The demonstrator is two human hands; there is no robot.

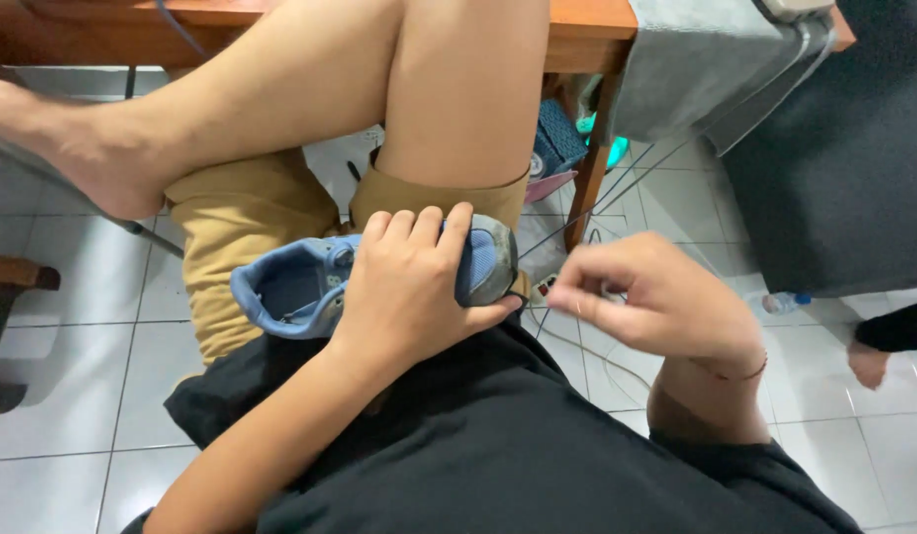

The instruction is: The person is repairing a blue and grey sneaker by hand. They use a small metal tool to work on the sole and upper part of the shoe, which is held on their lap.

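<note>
Head view: left hand (409, 282) clasps a small blue fabric shoe (310, 287) lying crosswise, toe rightward, on tan shorts (231, 227); right hand (656, 302) pinches a thin thread (617, 178) beside it.

A clear plastic bottle with a blue band label (783, 302) lies on its side on the white tiled floor, to the right of the wooden bench leg (589, 163). Left of that leg, under the bench, sits a dark blue patterned pouch-like package (557, 138), partly hidden.
</note>
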